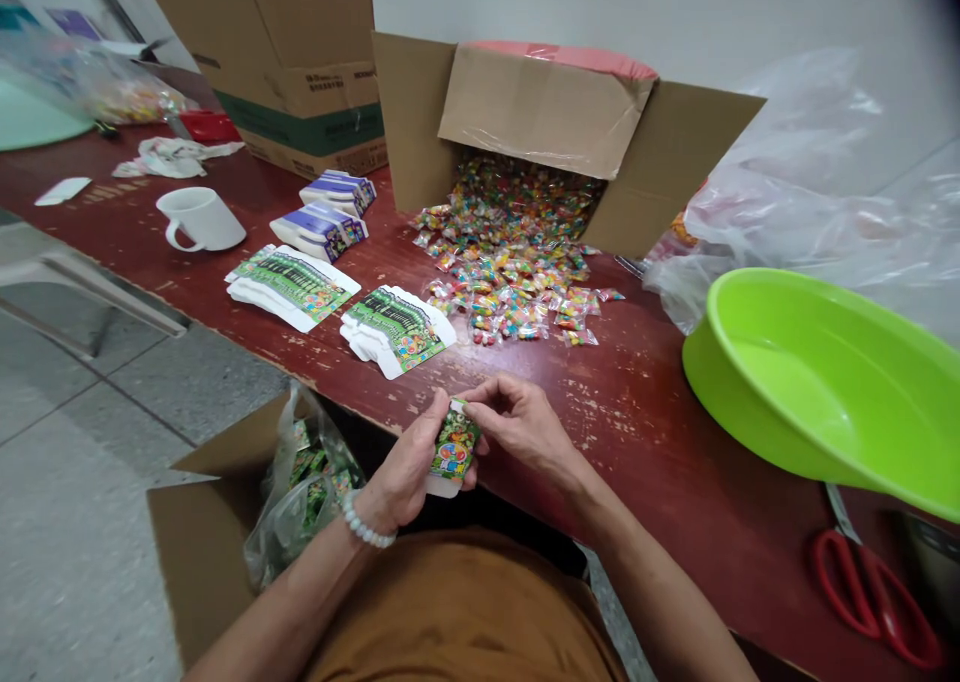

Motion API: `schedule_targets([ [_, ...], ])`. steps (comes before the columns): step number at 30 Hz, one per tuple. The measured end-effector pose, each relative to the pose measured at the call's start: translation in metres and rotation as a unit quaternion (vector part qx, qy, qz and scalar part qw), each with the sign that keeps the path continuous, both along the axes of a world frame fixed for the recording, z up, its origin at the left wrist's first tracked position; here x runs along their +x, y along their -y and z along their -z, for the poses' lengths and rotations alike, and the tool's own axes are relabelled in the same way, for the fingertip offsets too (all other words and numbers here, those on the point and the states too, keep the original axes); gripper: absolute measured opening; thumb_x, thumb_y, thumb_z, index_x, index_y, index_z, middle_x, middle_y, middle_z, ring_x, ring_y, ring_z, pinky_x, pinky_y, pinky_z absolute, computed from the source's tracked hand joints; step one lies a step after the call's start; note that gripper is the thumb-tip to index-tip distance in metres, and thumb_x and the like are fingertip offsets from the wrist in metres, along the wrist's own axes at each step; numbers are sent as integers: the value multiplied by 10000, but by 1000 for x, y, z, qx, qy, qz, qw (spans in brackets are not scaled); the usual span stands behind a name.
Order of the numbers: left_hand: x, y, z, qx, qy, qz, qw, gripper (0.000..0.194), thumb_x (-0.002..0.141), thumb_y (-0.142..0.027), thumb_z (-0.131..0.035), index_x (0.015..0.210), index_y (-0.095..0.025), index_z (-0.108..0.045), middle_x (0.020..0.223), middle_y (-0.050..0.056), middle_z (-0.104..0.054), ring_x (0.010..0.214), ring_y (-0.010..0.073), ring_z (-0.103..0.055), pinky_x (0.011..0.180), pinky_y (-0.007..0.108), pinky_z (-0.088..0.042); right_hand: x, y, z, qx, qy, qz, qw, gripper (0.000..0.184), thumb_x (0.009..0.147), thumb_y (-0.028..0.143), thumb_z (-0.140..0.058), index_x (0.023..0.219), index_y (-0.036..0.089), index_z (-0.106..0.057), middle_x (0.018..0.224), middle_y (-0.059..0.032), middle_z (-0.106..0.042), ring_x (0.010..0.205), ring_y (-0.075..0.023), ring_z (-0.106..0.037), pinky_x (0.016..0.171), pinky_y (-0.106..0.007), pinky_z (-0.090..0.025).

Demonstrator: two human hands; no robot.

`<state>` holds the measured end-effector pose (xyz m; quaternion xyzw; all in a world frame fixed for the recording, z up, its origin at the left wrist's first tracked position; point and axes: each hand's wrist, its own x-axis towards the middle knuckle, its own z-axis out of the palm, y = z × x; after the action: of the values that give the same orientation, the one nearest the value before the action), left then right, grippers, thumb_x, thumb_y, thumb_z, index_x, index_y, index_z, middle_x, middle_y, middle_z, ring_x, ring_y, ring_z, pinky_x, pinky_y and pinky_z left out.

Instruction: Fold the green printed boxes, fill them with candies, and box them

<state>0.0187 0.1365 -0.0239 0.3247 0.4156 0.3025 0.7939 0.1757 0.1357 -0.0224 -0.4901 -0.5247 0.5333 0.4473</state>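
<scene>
A small green printed candy box (454, 448) is gripped in my left hand (409, 472), with a white flap sticking out at its lower end. The thumb and forefinger of my right hand (525, 427) pinch the upper end of that same box. Past my hands, flat green cartons (401, 332) lie fanned in a stack on the table, with a second fanned stack of green cartons (292, 287) to its left. Small clear packets of colourful candy (517, 292) spill towards me from an open cardboard box (544, 102) lying on its side.
A white mug (201, 219) and purple-and-white cartons (322, 230) are on the red table (600, 422). To the right are a green basin (795, 392) and red-handled scissors (874, 592). Below the edge, a carton (202, 532) holds a plastic bag (300, 502) of green boxes.
</scene>
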Motion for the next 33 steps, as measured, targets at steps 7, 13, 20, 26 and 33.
schedule_targets([
  [7, -1, -3, 10, 118, -47, -3, 992, 661, 873, -717, -446, 872, -104, -694, 670, 69, -673, 478, 119, -558, 486, 229, -453, 1, -11, -2, -51, -88, -7, 995, 204, 791, 352, -726, 786, 170, -634, 632, 18, -653, 424, -118, -593, 441, -240, -482],
  [13, 0, -5, 6, 57, -6, 2, 998, 659, 875, -695, -476, 1258, -169, -584, 657, 26, -667, 436, 136, -580, 421, 221, -445, 0, 6, -2, 74, 8, -41, 996, 196, 907, 393, -623, 899, 206, -678, 1046, -58, -696, 691, -138, -654, 590, -263, -528],
  [20, 2, -6, 3, -19, 28, -3, 999, 514, 791, -472, -736, 1212, -266, -526, 810, -2, -697, 618, 168, -671, 584, 299, -569, 32, -18, 7, 197, 208, -29, 958, 140, 925, 303, -587, 911, 212, -691, 950, -47, -656, 900, -167, -619, 847, -315, -486],
  [26, -17, -21, 7, 99, -57, -13, 993, 407, 731, -379, -802, 1024, -202, -581, 1043, 36, -706, 770, 141, -635, 662, 256, -540, 128, -67, 27, -16, 411, 337, 847, 397, 851, 395, -632, 1152, 139, -666, 1220, -196, -584, 1130, -310, -570, 967, -442, -424],
  [33, -57, -43, 11, 310, -273, 49, 909, 392, 670, -275, -808, 1030, -218, -662, 957, 20, -704, 882, 204, -637, 789, 286, -501, 160, -75, 54, -68, 353, 370, 857, 354, 661, 467, -761, 837, 166, -704, 931, -132, -685, 935, -332, -633, 861, -455, -450],
])
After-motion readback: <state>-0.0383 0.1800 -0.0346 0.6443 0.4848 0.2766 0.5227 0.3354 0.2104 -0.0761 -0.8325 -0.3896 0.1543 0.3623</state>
